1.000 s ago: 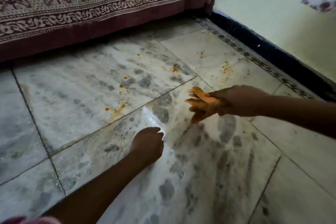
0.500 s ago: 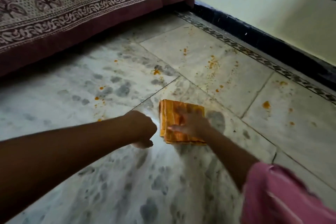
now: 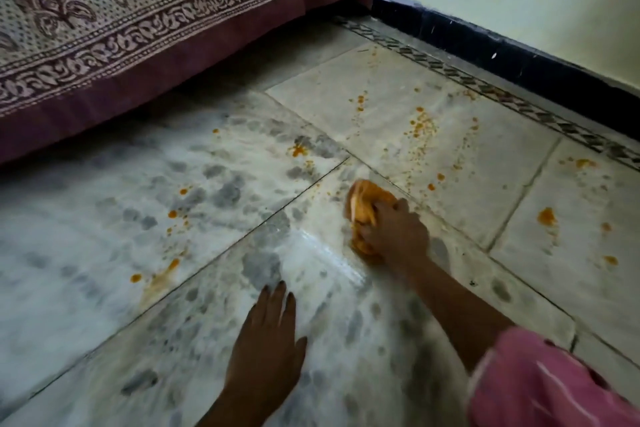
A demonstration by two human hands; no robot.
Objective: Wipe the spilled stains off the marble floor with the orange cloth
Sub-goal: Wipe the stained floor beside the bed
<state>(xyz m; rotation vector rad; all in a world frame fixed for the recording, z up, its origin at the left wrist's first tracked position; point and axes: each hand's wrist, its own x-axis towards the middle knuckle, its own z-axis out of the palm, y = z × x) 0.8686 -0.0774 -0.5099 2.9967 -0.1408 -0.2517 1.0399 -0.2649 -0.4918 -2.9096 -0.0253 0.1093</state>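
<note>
Now: right hand [image 3: 394,236], grip closed round the bunched orange cloth [image 3: 363,199], presses it onto the grey-veined white marble floor [image 3: 104,218] at a mid-floor tile joint. Left hand [image 3: 266,347] lies flat on the floor, grip wide, fingers straight. Orange spilled stains [image 3: 420,123] dot the tiles toward the far edge.

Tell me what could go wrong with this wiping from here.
1. The right hand grips the orange cloth bunched up, so it may smear the stains rather than lift them.
2. The left hand rests flat beside a glossy streak; if that is wet, it could slip.
3. Spots lie scattered toward the patterned border and the bedspread; some may be missed.
</note>
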